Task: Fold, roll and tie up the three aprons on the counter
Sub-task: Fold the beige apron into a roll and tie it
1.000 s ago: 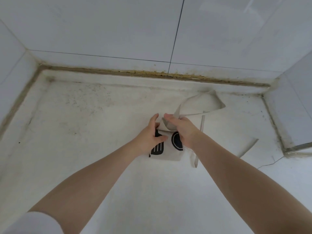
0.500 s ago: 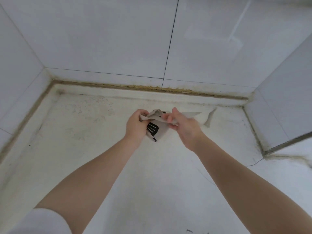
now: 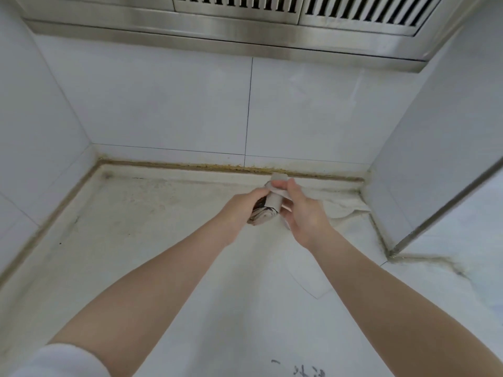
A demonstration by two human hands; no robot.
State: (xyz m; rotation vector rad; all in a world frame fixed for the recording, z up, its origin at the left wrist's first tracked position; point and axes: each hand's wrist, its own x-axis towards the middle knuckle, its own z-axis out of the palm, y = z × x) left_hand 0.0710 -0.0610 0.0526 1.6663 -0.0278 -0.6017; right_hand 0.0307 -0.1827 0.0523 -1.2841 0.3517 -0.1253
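Head view — both hands point(image 3: 275, 210) clutching rolled apron point(image 3: 268, 210) above counter point(image 3: 152, 240), near back edge — bare room leftward.

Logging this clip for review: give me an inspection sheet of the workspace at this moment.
Surface: white counter, stained along its back edge, cracked near the right.
Job's things: one rolled apron held above the counter, strap across its top; other aprons not seen.
Clutter: nothing seen.
Hands: left hand grips the roll; right hand pinches the strap.
Cables: nothing seen.
Surroundings: white wall tiles, steel range hood overhead.
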